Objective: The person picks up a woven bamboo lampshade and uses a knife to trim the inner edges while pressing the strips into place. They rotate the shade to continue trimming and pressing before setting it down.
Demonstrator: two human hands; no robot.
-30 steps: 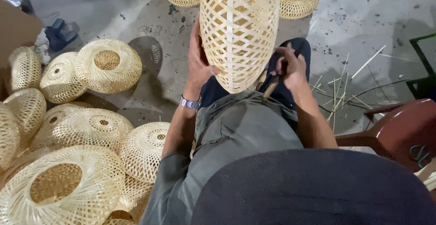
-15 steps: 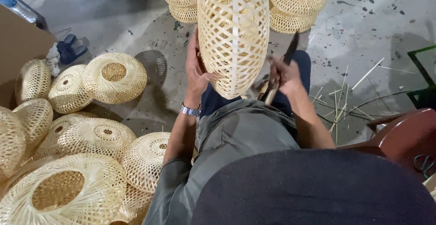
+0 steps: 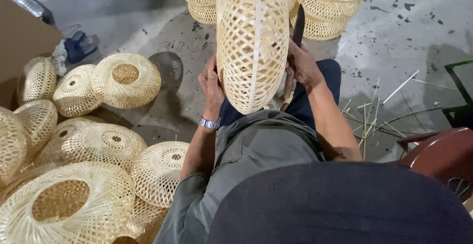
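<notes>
two hands: both rest on one tall, pale, open-weave bamboo lampshade (image 3: 252,42) that stands upright over the person's lap.
left hand (image 3: 211,82): pressed flat against the left side of the shade, fingers nearly straight and spread along the weave, steadying it rather than closing round it.
right hand (image 3: 304,65): against the right side of the shade, fingers curled shut around a dark-bladed knife with a wooden handle (image 3: 294,52); the blade points up along the shade's edge, and whether it touches the weave cannot be told.
wrist: a silver metal wristwatch (image 3: 210,123) sits on the left wrist, just below the shade's lower end.
shade position: its rounded lower end hangs just above the grey shirt (image 3: 256,150), between the two forearms; its top runs out of the upper edge of view.
left floor: a heap of round woven bamboo shades (image 3: 125,79) lies on the grey concrete floor (image 3: 394,42), well apart from the hands.
behind: a stack of similar domed bamboo shades (image 3: 330,7) stands just beyond the held one.
right floor: thin loose bamboo strips (image 3: 367,121) lie scattered near a dark red plastic chair (image 3: 438,155).
top left: a brown cardboard sheet (image 3: 22,42) beside a blue and white cloth bundle (image 3: 74,49).
</notes>
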